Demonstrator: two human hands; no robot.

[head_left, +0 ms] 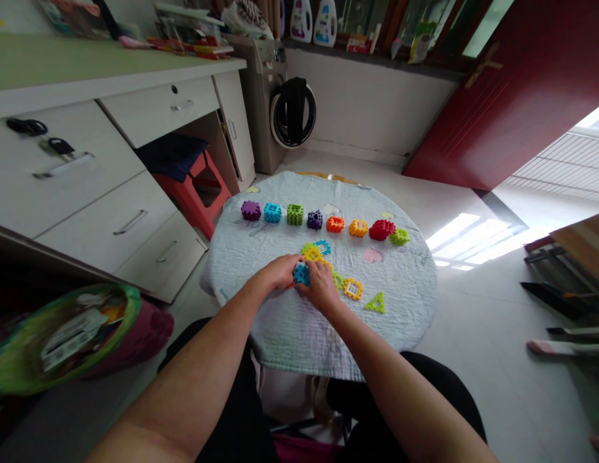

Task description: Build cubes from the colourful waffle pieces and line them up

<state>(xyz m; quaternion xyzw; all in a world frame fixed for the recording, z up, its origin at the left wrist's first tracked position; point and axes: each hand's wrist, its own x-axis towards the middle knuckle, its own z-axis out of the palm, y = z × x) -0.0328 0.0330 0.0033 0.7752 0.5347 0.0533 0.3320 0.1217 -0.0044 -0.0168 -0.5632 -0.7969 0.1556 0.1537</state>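
Observation:
Near the middle of the cloth-covered table, a blue interlocking block piece point(302, 274) sits between my two hands. My left hand point(282, 271) grips it from the left with fingers closed. From the right, my right hand point(321, 287) closes on the same piece, its fingers hiding part of it. Just beyond my fingers lie a yellow piece point(313, 253) and a flat blue piece point(323, 247). To the right of my right hand are a green piece point(338, 280), a yellow square piece point(353, 289) and a green triangle piece point(376, 303).
A row of assembled block cubes crosses the table's far part, from a purple cube point(251, 210) to a red one point(382, 229). Left of the table stand a red stool point(195, 183) and a bin point(130, 328). A washing machine point(261, 96) stands behind.

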